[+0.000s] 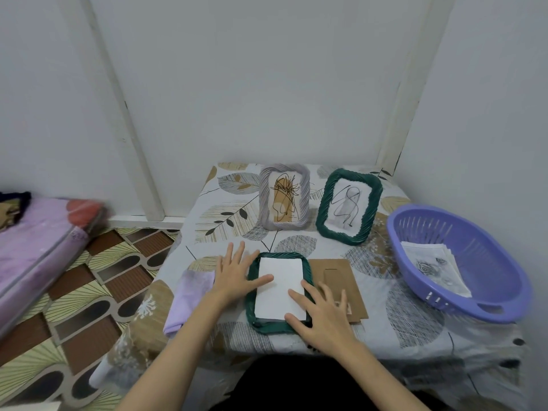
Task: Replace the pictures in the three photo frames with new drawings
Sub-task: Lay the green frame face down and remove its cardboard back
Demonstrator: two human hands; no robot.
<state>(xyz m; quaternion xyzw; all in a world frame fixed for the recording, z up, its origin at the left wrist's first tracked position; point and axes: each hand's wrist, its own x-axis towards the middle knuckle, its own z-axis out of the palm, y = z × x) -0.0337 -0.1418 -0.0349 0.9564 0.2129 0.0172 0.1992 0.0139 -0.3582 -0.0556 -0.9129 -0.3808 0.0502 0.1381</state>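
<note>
A dark green frame [253, 310] lies face down near the table's front edge, with a white sheet [280, 292] lying in its back opening. My left hand [235, 274] rests flat beside the frame's left side, its thumb touching the sheet. My right hand [318, 310] lies flat over the frame's right lower corner, fingers touching the sheet. The brown cardboard backing [335, 274] lies just right of the frame. A grey frame [284, 200] and a second green frame [348, 206] stand upright at the back, each showing a line drawing.
A purple plastic basket [462, 262] at the right holds several printed sheets [436, 268]. A lilac cloth [189, 301] lies left of the flat frame. The table [415, 315] has a leaf-patterned cover. A mattress [38, 247] lies on the floor at left.
</note>
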